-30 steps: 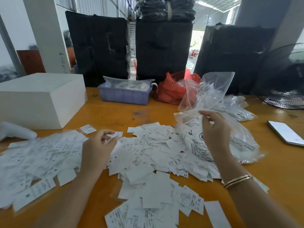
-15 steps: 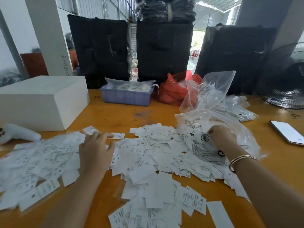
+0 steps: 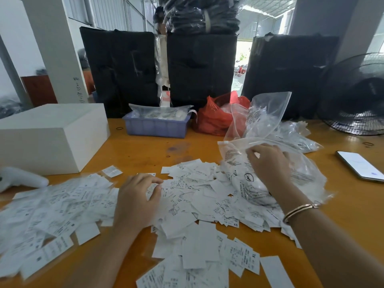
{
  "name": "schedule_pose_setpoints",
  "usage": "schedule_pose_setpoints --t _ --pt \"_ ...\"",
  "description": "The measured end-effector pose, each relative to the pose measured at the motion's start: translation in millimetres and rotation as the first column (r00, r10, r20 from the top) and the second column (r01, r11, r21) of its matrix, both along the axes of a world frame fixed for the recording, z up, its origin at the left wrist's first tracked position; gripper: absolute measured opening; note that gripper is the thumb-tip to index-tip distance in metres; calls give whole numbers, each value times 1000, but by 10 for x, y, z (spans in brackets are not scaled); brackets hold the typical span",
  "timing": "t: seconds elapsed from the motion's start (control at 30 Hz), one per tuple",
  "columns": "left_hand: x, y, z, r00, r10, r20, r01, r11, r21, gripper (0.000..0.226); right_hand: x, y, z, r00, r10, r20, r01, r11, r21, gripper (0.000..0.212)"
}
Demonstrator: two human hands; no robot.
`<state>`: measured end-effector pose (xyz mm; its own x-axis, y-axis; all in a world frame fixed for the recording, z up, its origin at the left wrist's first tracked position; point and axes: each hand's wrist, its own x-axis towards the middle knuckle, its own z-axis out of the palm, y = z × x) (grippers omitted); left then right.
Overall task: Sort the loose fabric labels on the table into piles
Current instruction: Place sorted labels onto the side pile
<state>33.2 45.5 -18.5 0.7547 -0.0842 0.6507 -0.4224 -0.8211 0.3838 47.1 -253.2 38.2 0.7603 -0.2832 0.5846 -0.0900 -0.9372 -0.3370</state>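
Loose white fabric labels (image 3: 199, 206) with black print lie scattered across the middle of the orange table (image 3: 145, 148). A second spread of labels (image 3: 52, 206) lies to the left. My left hand (image 3: 137, 200) rests on the heap, fingers curled and pinching a label at its tips. My right hand (image 3: 268, 163) sits on a clear plastic bag (image 3: 307, 175) of labels at the right of the heap, its fingers curled into the plastic.
A white box (image 3: 52, 134) stands at the left, a white handheld device (image 3: 18, 178) beside it. At the back are a blue tray (image 3: 155, 126), a red bag (image 3: 214, 119), more clear bags (image 3: 268, 113) and a fan (image 3: 361, 96). A phone (image 3: 360, 165) lies at the right.
My right hand came down from above the bag onto it and now grips the plastic. My left hand shifted a little right over the heap, fingertips closing on a label.
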Motion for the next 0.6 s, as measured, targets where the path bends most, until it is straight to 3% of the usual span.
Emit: schedule_pose_setpoints --t 0.1,0.23,0.37,0.6 --pt "-24 -46 -18 988 -141 -68 135 988 -77 12 -150 370 54 950 277 143 -293 951 102 27" --pt "-93 -112 16 908 -361 -215 304 918 -257 28 -344 876 -117 810 586 27 -567 769 296 17" --pt "-125 -162 24 853 -443 -276 331 868 -370 35 -391 1097 -365 723 690 -19 -579 622 527 15" --pt "-98 -142 28 869 -417 -267 310 878 -366 24 -427 1158 -449 691 723 13 -563 526 637 24"
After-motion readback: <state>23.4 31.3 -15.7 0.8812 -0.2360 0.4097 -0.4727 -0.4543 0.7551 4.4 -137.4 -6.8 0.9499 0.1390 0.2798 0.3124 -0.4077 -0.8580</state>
